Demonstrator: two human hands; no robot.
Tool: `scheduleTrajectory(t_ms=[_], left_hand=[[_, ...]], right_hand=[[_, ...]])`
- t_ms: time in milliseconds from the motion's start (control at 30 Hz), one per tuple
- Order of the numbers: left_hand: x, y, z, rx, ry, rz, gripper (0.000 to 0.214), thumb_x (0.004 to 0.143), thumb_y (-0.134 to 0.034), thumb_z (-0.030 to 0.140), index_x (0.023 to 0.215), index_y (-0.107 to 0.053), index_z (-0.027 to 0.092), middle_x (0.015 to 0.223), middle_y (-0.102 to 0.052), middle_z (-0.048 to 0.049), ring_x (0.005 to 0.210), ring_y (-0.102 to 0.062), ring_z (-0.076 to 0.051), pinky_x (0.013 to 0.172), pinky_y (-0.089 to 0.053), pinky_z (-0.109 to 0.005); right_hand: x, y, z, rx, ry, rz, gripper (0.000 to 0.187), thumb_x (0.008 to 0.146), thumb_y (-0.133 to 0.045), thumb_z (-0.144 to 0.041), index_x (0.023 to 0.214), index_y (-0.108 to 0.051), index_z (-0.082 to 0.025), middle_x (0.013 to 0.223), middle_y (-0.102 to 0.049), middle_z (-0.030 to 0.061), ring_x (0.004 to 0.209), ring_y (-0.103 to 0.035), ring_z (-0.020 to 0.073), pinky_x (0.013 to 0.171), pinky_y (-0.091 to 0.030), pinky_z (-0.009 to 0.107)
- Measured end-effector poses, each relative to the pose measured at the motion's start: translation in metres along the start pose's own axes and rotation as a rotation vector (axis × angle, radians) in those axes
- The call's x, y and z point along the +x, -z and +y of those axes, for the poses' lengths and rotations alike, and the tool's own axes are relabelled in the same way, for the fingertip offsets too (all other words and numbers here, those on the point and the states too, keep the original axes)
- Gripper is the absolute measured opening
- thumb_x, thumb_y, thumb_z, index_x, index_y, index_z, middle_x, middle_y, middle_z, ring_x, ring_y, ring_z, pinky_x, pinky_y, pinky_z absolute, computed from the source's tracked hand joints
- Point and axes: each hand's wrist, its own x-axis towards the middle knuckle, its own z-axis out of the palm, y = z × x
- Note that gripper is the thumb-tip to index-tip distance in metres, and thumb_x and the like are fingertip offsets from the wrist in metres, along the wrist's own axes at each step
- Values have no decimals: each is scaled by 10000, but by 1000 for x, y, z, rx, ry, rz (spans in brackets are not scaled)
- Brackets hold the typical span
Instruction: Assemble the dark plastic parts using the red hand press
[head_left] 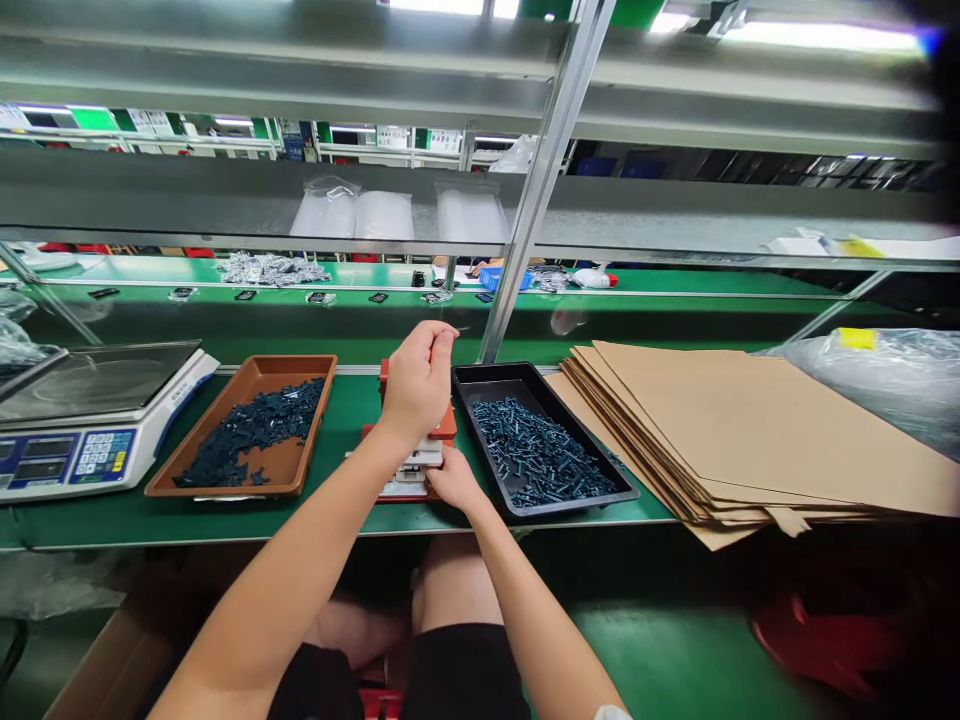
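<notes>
Fingers (441, 342) of the left hand (418, 385) are curled shut, thumb pressed to forefinger, raised over the far part of a red jig (448, 426); whether anything sits in that pinch cannot be told. The jig stands on the green surface (346, 415), directly under and partly hidden by this hand. The right hand (454, 482) lies low at the jig's near right corner, touching the pale block (417, 460) mounted on it; its fingers are tucked out of sight, so their spread cannot be told. Just left of the jig is a brown tray (282, 463) of dark parts, just right a black tray (489, 373) of dark pins. A scale (90, 420) sits further left, cardboard sheets (750, 430) further right
</notes>
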Motion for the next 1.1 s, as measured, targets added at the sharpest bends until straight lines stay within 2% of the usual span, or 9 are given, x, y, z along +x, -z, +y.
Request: scheduleTrajectory(t_ms=[133,233,500,633,767,833,900,1000,1100], left_hand=[[-34,1,-1,45,-115,48,248,1025,-413,323,959,-620,203,849,-666,-27,790,-622,-137,746,-490,-268],[-46,2,-6,43,-123,65,245,1024,-416,328,969,-621,205,857,-664,-28,791,-615,-138,744,-488,-272],[-48,-5,-7,90,-161,132,258,1029,-404,345,952,-611,212,861,-657,-30,813,-608,-145,758,-473,-288],[-55,-6,-7,110,-200,151,259,1031,-389,335,942,-598,211,853,-650,-35,824,-613,-152,775,-478,-302],[-44,-1,-7,71,-261,58,246,1029,-381,309,958,-595,210,863,-662,-45,832,-618,-153,793,-492,-298],[-22,-3,-11,69,-156,-11,267,1034,-363,321,981,-600,212,903,-676,-57,867,-630,-161,820,-499,-300],[7,-7,-18,70,33,-84,282,1035,-355,336,994,-607,216,913,-685,-57,887,-646,-173,833,-505,-309],[40,-12,-31,37,226,-196,272,1028,-367,339,1020,-612,222,905,-696,-49,898,-666,-190,838,-518,-327],[30,-5,-39,43,236,-179,305,1015,-389,357,1234,-553,222,1124,-691,-106,1079,-646,-237,949,-506,-390]], right_hand=[[-1,1,-7,-77,-39,23,222,710,-539,-104,826,-722,-151,820,-753,34,739,-664,199,696,-503,263],[-2,3,-11,-99,-22,26,225,730,-549,-113,856,-731,-156,847,-764,44,752,-669,204,699,-500,264],[-3,6,-18,-158,-76,8,253,794,-609,-145,1009,-737,-185,987,-774,87,904,-707,268,755,-528,303],[-5,6,-19,-163,-82,18,256,809,-620,-168,1045,-718,-180,989,-766,100,906,-703,271,784,-528,312],[-11,3,-15,-189,-70,2,242,804,-536,-192,962,-718,-165,913,-754,110,852,-697,274,775,-534,339],[-12,-1,-8,-187,16,50,276,809,-498,-231,973,-711,-166,993,-739,127,930,-685,280,846,-532,370],[-11,-5,2,-176,96,82,340,833,-488,-304,1074,-688,-171,1103,-713,135,1026,-662,289,920,-518,404],[-12,-8,14,-206,123,23,362,861,-480,-411,1089,-675,-208,1074,-714,109,1007,-668,289,923,-523,428],[-14,-10,22,-274,135,35,340,848,-478,-474,971,-679,-229,964,-715,100,931,-676,303,872,-537,451]])
